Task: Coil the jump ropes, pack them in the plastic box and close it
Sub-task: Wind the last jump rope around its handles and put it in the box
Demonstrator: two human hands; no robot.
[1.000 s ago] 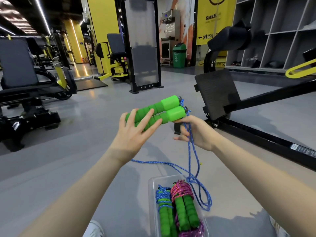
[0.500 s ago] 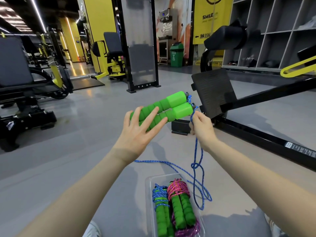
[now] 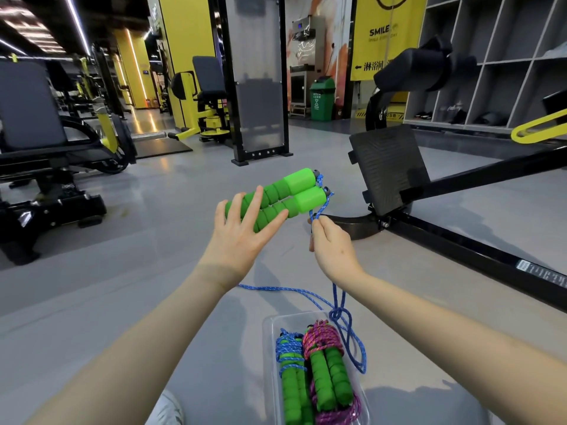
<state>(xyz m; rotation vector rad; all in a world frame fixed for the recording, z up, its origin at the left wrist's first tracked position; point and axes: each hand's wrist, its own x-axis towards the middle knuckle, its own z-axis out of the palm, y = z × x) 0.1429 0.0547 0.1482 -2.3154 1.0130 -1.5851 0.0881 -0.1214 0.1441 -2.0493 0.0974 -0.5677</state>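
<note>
Coiling step in hand: left hand (image 3: 242, 240), fingers spread straight across paired green foam handles (image 3: 306, 200); right hand (image 3: 333, 250), fingers pinching blue cord (image 3: 276, 288) just below handle ends; next, wind slack, pack into plastic box (image 3: 270, 348) beneath.

Handles paired above the open box

The left hand (image 3: 242, 240) lies with straight, spread fingers across two green handles (image 3: 302, 191) held side by side, while the right hand (image 3: 333, 250) pinches the blue rope (image 3: 337, 299) just below their right ends. The rope hangs down (part trails over the grey floor (image 3: 138, 256)) to the plastic box (image 3: 268, 332) nearby, which holds two coiled ropes (image 3: 325, 363).
</note>
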